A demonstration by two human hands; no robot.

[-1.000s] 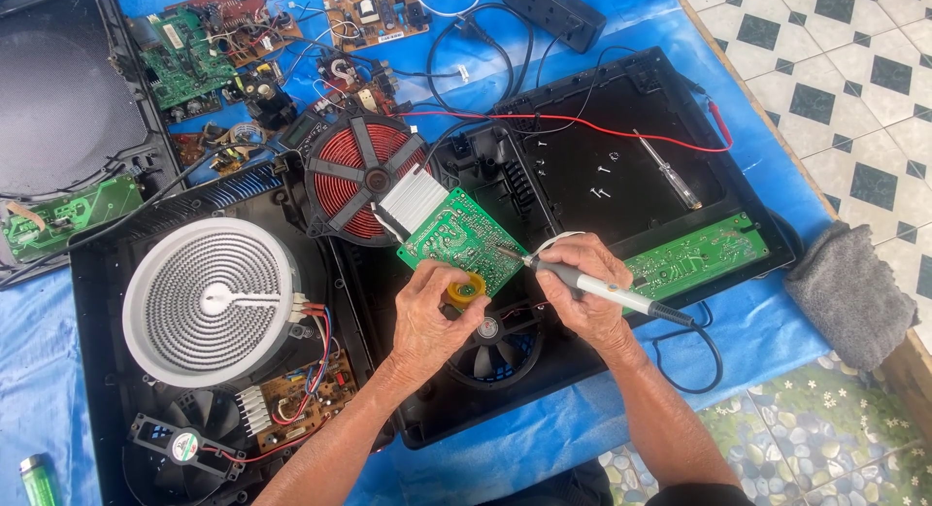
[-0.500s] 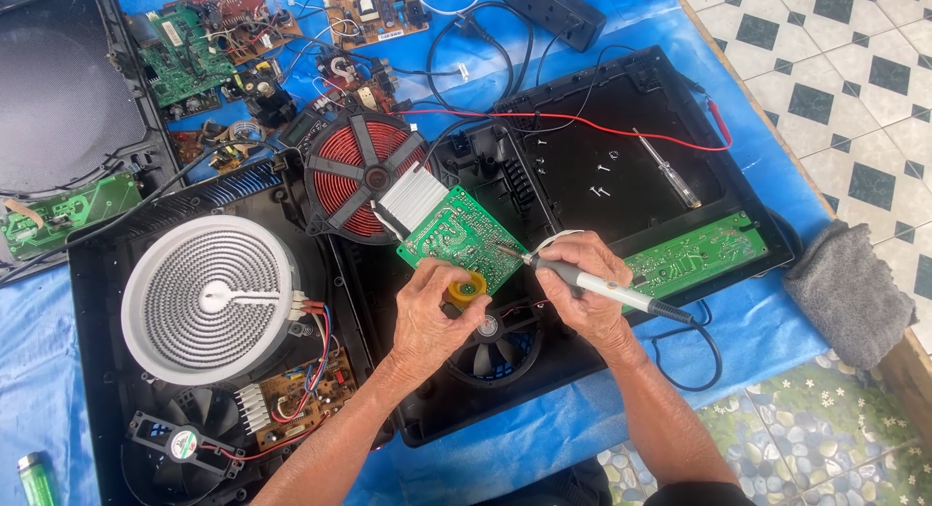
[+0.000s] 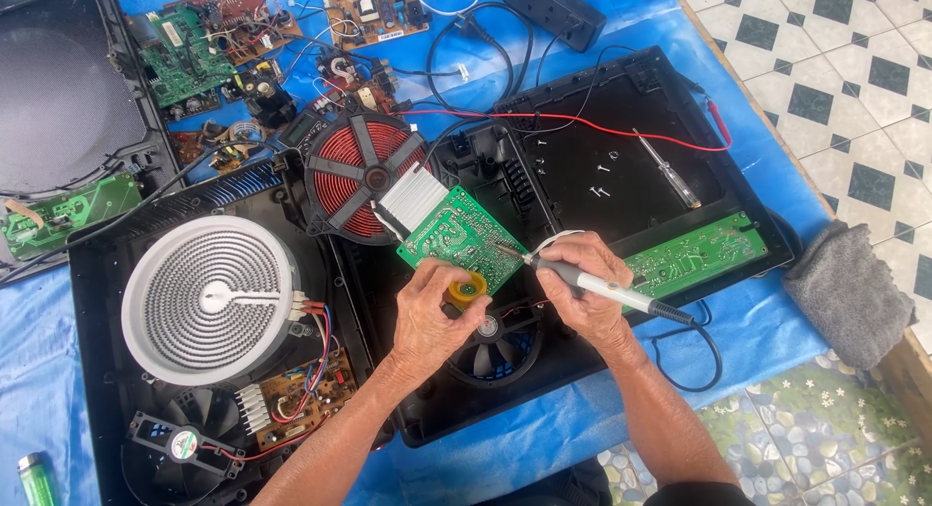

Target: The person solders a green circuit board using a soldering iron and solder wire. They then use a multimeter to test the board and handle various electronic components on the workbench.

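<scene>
Soldering underway: right hand (image 3: 582, 287) clamped on soldering iron (image 3: 607, 290), tip touching circuit board (image 3: 464, 236); left hand (image 3: 427, 317) pinches yellow tin (image 3: 467, 289) just beside. Next likely needs a steady tip.

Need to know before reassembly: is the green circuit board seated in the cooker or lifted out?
Lifted out: green circuit board lies tilted over the open casing.
</scene>
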